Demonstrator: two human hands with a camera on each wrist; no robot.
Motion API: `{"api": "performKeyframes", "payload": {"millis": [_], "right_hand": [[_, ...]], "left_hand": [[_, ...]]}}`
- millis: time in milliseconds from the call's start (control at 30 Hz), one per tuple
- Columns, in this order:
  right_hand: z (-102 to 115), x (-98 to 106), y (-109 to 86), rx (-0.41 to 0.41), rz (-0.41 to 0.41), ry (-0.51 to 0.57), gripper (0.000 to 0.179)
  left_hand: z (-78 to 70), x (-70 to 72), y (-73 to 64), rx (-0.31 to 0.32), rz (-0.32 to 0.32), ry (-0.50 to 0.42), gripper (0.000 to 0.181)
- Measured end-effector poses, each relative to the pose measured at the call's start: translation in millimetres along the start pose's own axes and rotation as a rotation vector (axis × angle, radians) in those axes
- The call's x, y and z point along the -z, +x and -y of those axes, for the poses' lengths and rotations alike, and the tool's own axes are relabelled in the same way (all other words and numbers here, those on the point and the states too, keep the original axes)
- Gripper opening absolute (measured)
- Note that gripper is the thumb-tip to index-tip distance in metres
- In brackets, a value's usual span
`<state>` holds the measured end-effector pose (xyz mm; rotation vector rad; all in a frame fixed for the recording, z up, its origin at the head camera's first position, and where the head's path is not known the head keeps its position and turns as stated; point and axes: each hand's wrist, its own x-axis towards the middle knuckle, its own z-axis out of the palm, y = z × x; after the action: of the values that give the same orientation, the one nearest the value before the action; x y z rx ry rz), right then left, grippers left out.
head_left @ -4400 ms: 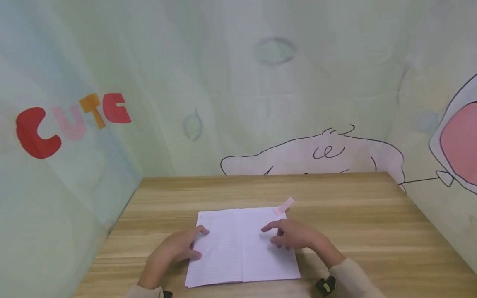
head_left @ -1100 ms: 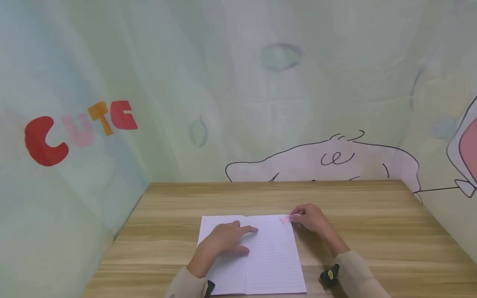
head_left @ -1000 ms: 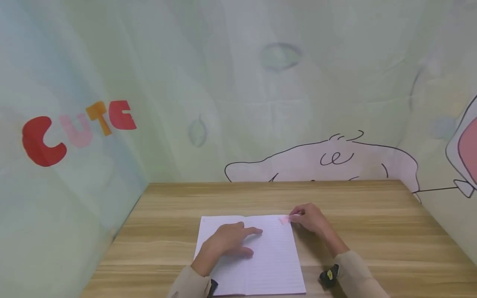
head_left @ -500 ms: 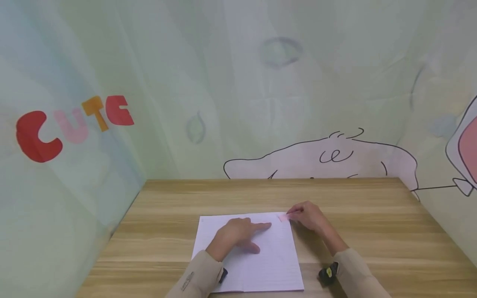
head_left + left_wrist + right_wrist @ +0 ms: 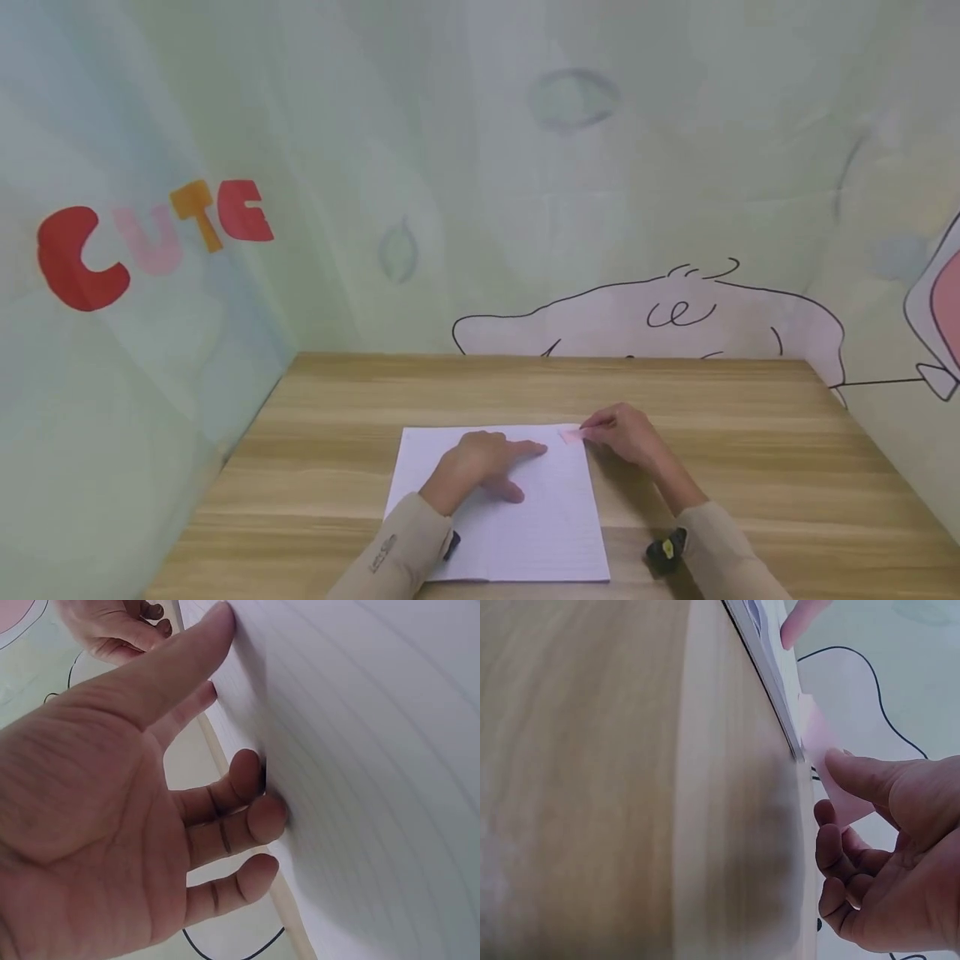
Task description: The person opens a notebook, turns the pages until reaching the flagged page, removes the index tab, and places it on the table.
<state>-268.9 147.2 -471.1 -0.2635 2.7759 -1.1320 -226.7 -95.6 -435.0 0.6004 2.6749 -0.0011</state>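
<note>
An open notebook with lined white pages lies on the table. At the top right corner of its right page is a pink sticky note, which juts past the edge in the right wrist view. My right hand pinches the note's outer end between thumb and fingers. My left hand reaches across the notebook from the left, its index finger extended toward the note and its thumb spread over the right page. In the left wrist view, the fingertips of the left hand rest at the paper, partly bent.
The wooden table extends around the notebook on all sides. Behind it hangs a pale green cloth backdrop with a cartoon animal outline, and coloured letters mark its left side. A black wrist device sits at the right cuff.
My left hand has moved from the notebook's left edge rightward across the pages. The right hand has gone from over the right page to the sticky note and taken hold of it.
</note>
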Motion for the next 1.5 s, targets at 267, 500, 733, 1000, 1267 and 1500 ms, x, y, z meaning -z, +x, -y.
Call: {"api": "performKeyframes", "payload": {"millis": [267,500,733,1000,1267,1500], "right_hand": [[-4,5,-0.8,0.018,-0.022,-0.030,0.009],[-4,8,-4.6,-0.018,-0.019,-0.029,0.010],[-1,13,-8.6,-0.039,-0.029,-0.013,0.011],[-1,15,-15.6,-0.022,-0.059,0.023,0.011],[-4,16,-22.4,-0.060,-0.054,0.043,0.013],[-9,21,-27.1,-0.057,-0.064,0.033,0.014]], "left_hand": [[-3.1,1.8,1.7,0.039,0.016,0.015,0.074],[-4.5,-0.2,0.6,0.051,0.024,0.017,0.075],[-4.7,-1.3,-2.6,0.045,0.010,0.008,0.073],[2.2,-7.7,-5.8,-0.001,-0.038,-0.057,0.071],[6.5,-19.4,-7.5,-0.022,-0.099,-0.103,0.066],[7.5,-28.2,-11.4,-0.056,-0.191,-0.077,0.059]]}}
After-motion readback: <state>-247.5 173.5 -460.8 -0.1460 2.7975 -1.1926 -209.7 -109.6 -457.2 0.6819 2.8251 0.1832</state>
